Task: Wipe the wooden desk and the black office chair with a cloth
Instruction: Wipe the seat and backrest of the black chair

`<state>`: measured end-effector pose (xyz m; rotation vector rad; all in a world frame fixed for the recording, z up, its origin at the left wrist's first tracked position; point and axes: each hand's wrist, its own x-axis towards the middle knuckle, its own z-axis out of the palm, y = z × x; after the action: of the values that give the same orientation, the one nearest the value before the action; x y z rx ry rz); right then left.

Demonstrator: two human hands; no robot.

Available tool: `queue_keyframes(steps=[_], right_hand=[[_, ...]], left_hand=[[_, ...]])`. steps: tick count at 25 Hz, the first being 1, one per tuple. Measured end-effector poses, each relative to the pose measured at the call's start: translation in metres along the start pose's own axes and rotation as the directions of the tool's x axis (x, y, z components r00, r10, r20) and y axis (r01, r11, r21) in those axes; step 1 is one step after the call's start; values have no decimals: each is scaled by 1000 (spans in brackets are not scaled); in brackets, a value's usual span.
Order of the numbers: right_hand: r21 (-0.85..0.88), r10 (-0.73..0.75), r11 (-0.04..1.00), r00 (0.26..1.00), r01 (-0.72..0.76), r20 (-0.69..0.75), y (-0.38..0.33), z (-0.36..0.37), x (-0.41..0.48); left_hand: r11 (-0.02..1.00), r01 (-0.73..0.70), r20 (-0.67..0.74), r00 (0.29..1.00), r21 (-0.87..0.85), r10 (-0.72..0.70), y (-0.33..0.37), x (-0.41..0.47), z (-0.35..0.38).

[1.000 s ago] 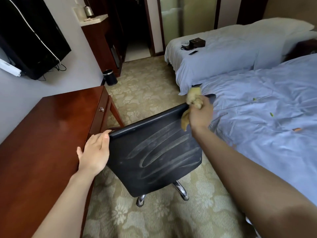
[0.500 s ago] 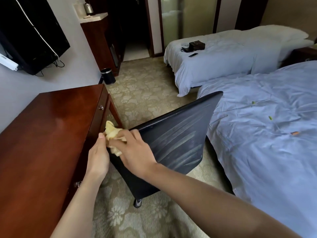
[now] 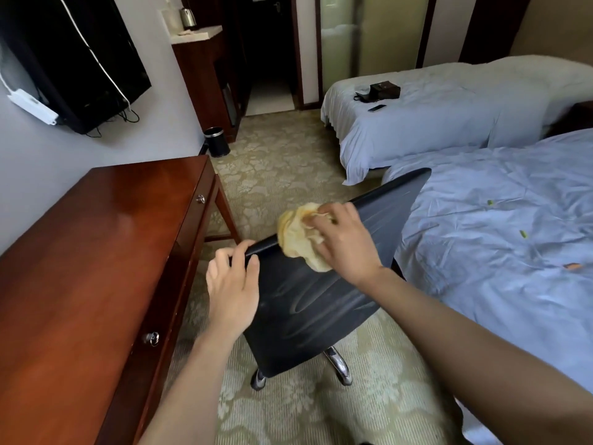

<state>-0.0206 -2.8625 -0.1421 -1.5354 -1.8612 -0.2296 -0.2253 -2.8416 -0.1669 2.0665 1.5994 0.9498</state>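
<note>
The black office chair stands between desk and bed, its backrest facing me with pale wipe streaks across it. My left hand grips the backrest's top left corner. My right hand is closed on a crumpled yellow cloth pressed on the backrest's top edge, just right of the left hand. The reddish wooden desk with two drawer knobs runs along the left wall. The chair's seat is hidden behind the backrest.
A bed with pale blue sheets sits right against the chair. A second bed lies further back. A black bin stands past the desk. A TV hangs on the left wall. Patterned carpet leads to a doorway.
My right hand swept the cloth along the backrest's top edge from the right end to the left corner, then back toward the middle. The left hand stayed on the corner.
</note>
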Motion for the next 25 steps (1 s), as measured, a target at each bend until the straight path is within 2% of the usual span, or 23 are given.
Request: queue_keyframes(steps=[3,6,8,11,14,16,19,23,25], right_hand=[[-35,132,991,991,-132,-19,42,-12,6],[-75,298,951,953,-301,-57,91,-26,18],[-84,444,890,894,-448,-68,123,-34,32],[33,654,756,755,-654,-38,153,-45,53],[159,763,641,646,-751,-19,149,-45,65],[198,787,612,613,-766,-60,129,-37,65],[172,728,686,673,-707,-133,84,-18,47],[214,494,861,859,-461,-135,21,0,9],[171,352,927,931,-333,-96,-4,6,-2]], left_hand=[[997,8,-51,999,78,-4,8,-1,13],[996,41,-70,997,84,-35,17,-3,24],[995,52,-91,995,88,-44,23,-4,30],[994,75,-98,993,80,-67,35,-6,37],[992,121,-66,991,21,-119,40,-7,40],[986,160,-34,986,-48,-161,42,-7,40],[961,227,18,974,-158,-227,44,-4,40],[891,313,85,949,-328,-302,47,-5,33],[808,326,95,942,-491,-322,45,-8,25]])
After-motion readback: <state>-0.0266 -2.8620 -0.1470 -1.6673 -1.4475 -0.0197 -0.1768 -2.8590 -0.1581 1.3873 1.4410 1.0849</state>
